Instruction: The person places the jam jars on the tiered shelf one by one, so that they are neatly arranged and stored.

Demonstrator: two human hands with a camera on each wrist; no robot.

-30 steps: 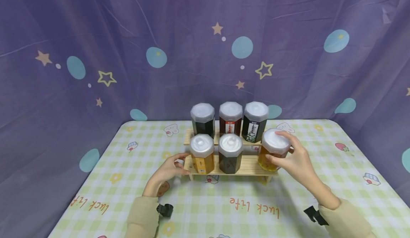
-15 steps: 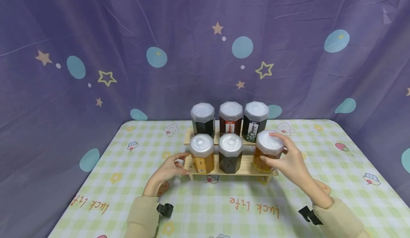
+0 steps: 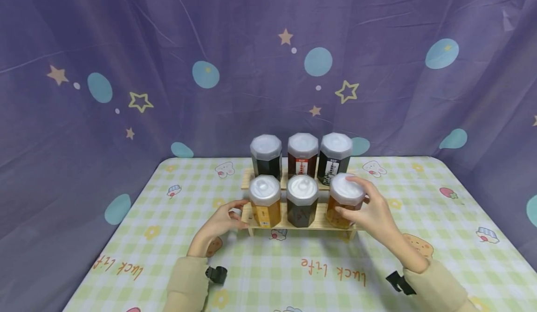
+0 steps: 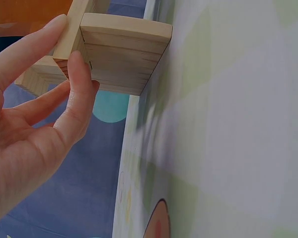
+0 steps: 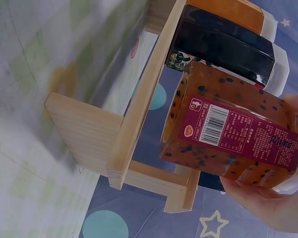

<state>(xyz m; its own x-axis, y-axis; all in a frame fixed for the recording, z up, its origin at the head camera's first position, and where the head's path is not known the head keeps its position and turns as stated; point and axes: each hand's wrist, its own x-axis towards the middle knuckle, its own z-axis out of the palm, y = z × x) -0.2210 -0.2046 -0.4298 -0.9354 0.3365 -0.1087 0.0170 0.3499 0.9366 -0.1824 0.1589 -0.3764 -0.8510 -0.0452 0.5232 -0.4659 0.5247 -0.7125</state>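
Observation:
My right hand [image 3: 373, 211] grips an amber jar with dark seeds [image 5: 228, 124] by its upper part, fingers and thumb around the white lid's sides. The jar is at the right end of the rack's lower tier; the right wrist view shows it tilted, its base a little off the board. My left hand [image 4: 35, 119] pinches the left end of the two-tier wooden rack [image 3: 320, 216]. On the lower tier stand an orange-yellow jar [image 3: 268, 214] and a dark jar [image 3: 301, 214].
On the upper tier are a dark jar [image 3: 268, 168], a red-brown jar [image 3: 308, 162] and a black jar with a white label [image 3: 329, 167]. A checked tablecloth [image 3: 268, 274] covers the table, and a purple curtain [image 3: 235, 32] hangs behind.
My right hand has moved the amber jar leftward, toward the dark jar on the lower tier. The left hand has stayed on the rack's end.

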